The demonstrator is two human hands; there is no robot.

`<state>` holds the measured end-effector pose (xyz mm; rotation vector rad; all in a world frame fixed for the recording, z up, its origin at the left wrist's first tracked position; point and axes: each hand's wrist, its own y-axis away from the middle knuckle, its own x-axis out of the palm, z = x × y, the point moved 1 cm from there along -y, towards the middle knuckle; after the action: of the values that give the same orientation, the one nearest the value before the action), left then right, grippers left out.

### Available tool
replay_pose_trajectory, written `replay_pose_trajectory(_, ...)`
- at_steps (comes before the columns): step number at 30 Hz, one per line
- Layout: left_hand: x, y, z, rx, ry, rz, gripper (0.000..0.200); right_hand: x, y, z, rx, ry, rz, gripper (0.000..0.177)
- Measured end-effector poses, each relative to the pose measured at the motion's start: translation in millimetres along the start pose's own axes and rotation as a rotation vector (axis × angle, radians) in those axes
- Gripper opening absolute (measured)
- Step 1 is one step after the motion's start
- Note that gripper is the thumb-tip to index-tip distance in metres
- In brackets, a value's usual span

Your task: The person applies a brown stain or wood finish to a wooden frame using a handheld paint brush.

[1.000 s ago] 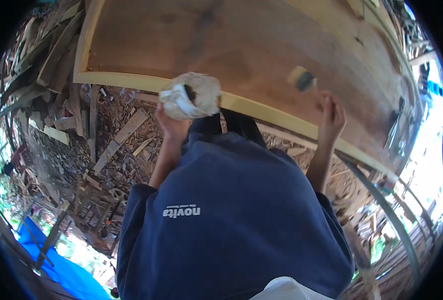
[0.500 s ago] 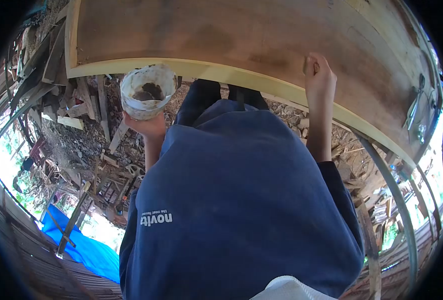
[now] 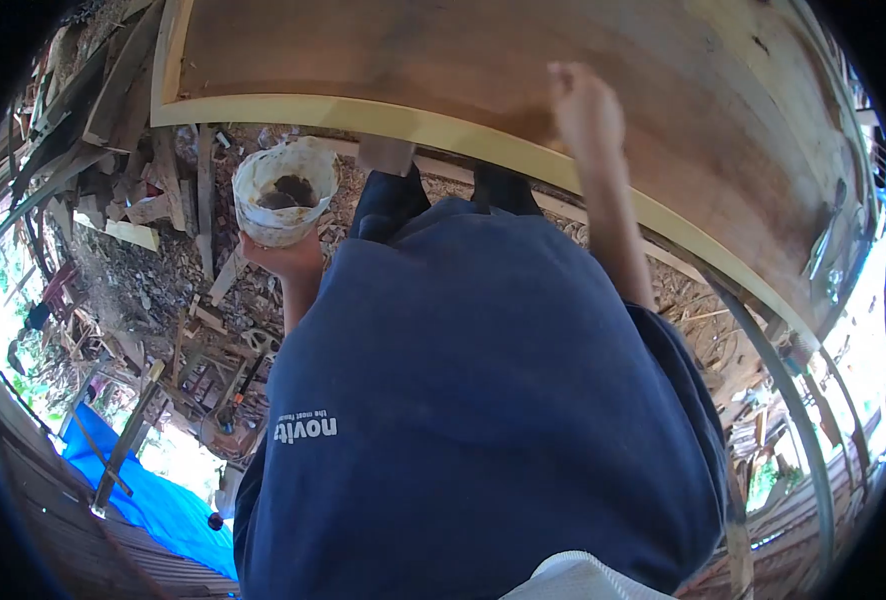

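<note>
My left hand [image 3: 288,262] is wrapped round the lower part of a stained white plastic tub [image 3: 263,222], held beside my leg just short of the panel's near edge. Dark brown paste or liquid lies in the tub's bottom, with smears on its walls. Over the large brown wooden panel [image 3: 393,55], my right hand [image 3: 591,112] is closed, its fingers drawn together and slightly smeared by motion. Whatever is in those fingers, if anything, cannot be made out. Darker patches mark the panel's surface near that hand.
A pale wooden strip [image 3: 363,112] edges the panel. Wood offcuts [image 3: 133,232] and chips litter the ground to the left. A curved grey pipe [image 3: 798,425] stands at the right, and a blue tarp [image 3: 148,500] hangs at the lower left.
My right hand has moved left and farther out over the panel. The tub in my left hand has shifted slightly left and down in view, away from the panel's edge.
</note>
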<state>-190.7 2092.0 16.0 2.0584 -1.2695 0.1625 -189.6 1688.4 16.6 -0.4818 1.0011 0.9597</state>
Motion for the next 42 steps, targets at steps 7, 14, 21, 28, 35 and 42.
replay_pose_trajectory(7, -63.4, -101.5, -78.7, -0.068, 0.04, -0.016, 0.072, 71.2, -1.8, 136.0, 0.273, -0.795, 0.081, 0.034)
replay_pose_trajectory(14, -97.4, -199.5, -164.7, 0.002, -0.024, 0.066, 0.075, 125.5, -2.1, 196.1, 0.029, 0.026, -0.011, 0.034)
replay_pose_trajectory(21, -90.3, -212.8, -179.7, -0.006, -0.057, 0.014, 0.077, 130.7, -2.0, 215.5, 0.146, -0.346, -0.076, 0.03)
replay_pose_trajectory(28, -98.1, -142.9, -179.1, -0.051, -0.012, -0.136, 0.07, 170.3, -11.3, 269.7, -0.178, -0.301, 0.235, 0.031)
replay_pose_trajectory(35, -109.7, -131.9, -193.3, 0.053, -0.033, -0.144, 0.072, 136.1, -43.8, 268.0, 0.088, -0.7, 0.16, 0.033)
replay_pose_trajectory(42, -113.0, -206.2, -207.6, -0.03, -0.032, -0.004, 0.075, 182.4, -33.3, 309.2, -0.099, -0.202, 0.212, 0.03)
